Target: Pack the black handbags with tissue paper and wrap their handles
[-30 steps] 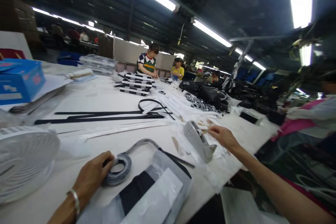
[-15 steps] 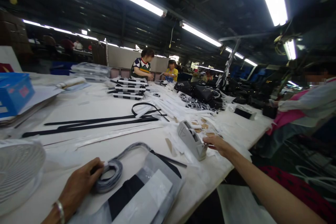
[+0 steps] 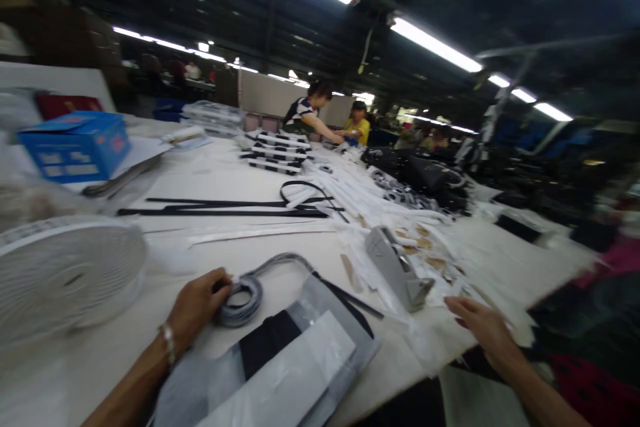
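Left hand (image 3: 200,303) at lower left pinches the grey coil (image 3: 241,316); right hand (image 3: 483,328), lower right, is near the tape dispenser (image 3: 389,263), whether gripping I cannot tell.

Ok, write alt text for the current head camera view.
A person's left hand pinches a gray coil on a cluttered white table; their right hand is near but not touching a gray tape dispenser. A plastic-wrapped package lies in the foreground, with co-workers beyond.

Left hand (image 3: 200,303) well left of the dispenser (image 3: 397,267), fingers (image 3: 216,276) bent, thumb (image 3: 223,294) opposed to them. Right hand (image 3: 485,330) just right of the dispenser, fingers nearly straight, pointing toward it. Forearms (image 3: 133,380) bare, extended forward.
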Demonstrator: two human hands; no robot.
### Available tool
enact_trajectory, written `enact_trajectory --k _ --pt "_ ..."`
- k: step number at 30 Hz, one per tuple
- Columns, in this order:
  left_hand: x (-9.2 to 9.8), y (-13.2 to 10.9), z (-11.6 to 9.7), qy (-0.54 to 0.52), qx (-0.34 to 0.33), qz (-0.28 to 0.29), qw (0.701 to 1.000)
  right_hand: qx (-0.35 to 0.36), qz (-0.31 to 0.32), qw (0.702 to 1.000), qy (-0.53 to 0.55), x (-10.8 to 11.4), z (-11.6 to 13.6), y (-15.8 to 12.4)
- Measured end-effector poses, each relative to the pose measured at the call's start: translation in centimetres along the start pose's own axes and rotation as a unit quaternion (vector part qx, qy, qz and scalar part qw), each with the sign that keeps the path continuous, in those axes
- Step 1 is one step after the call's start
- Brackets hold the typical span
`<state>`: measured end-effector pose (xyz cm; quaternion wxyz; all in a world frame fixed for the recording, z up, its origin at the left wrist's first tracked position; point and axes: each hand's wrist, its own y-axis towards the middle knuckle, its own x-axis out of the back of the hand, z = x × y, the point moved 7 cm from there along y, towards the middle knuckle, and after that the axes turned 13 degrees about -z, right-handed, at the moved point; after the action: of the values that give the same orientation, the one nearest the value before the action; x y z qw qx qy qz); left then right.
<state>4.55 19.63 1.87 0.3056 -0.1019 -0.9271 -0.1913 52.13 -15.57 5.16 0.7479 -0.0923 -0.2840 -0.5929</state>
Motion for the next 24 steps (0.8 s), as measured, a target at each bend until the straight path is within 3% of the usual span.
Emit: enact_trajectory --k 3,5,8,11,14,17,24 --pt "0.1 -0.2 -0.7 -0.013 -0.015 -0.019 1.0 -0.01 0.05 0.995 0.087 -3.4 5.6 -2.1" --pt "0.1 -0.1 -0.5 0.001 -0.005 -0.031 1.0 0.022 0.142 0.987 0.075 -8.0 11.6 -6.2" --pt "0.1 -0.3 -0.3 0.014 -0.002 -0.039 0.999 0.052 0.35 0.922 0.157 -16.0 21.1 -15.4" --pt "0.2 -0.6 -0.5 0.011 -0.007 -0.042 0.999 0.031 0.472 0.856 0.209 -23.3 26.2 -22.2" --pt "0.1 -0.7 -0.4 0.003 -0.006 -0.047 0.999 0.023 0.462 0.856 0.229 -28.7 26.9 -24.2" --pt "-0.1 -0.6 0.0 0.002 0.005 -0.052 0.999 0.007 0.439 0.874 0.208 -31.8 25.2 -24.4" --pt "-0.2 -0.5 0.2 0.014 0.016 -0.048 0.999 -0.033 0.432 0.896 0.101 -33.8 22.5 -24.6"
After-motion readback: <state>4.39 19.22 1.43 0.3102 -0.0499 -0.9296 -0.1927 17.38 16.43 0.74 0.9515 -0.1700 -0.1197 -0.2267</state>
